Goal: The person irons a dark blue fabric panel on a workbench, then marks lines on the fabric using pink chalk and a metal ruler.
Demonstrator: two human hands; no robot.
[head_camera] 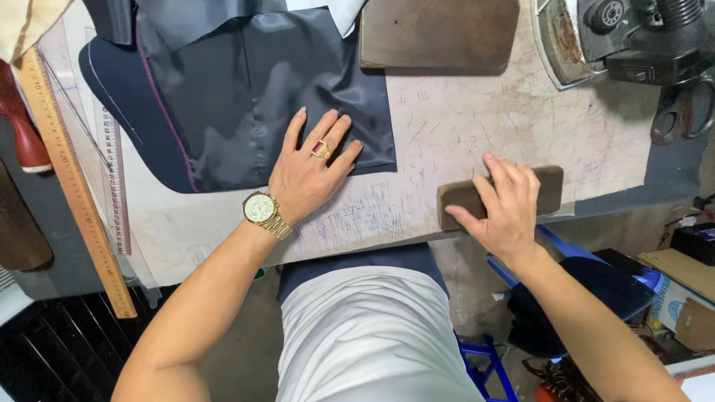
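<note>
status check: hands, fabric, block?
Left hand flat on dark navy fabric, pressing its lower corner. Right hand grips brown wooden block at table edge. Nothing between hands; iron parked far right.

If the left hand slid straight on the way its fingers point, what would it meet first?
The left hand points up and right across the dark lining fabric. It would likely cross more fabric first, then reach the brown wooden block beyond.

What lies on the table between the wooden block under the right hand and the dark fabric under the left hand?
Nothing visible does. The right hand grips the wooden block at the table edge. The left hand lies flat on the dark fabric. Between them is only bare, pen-marked table surface.
</note>
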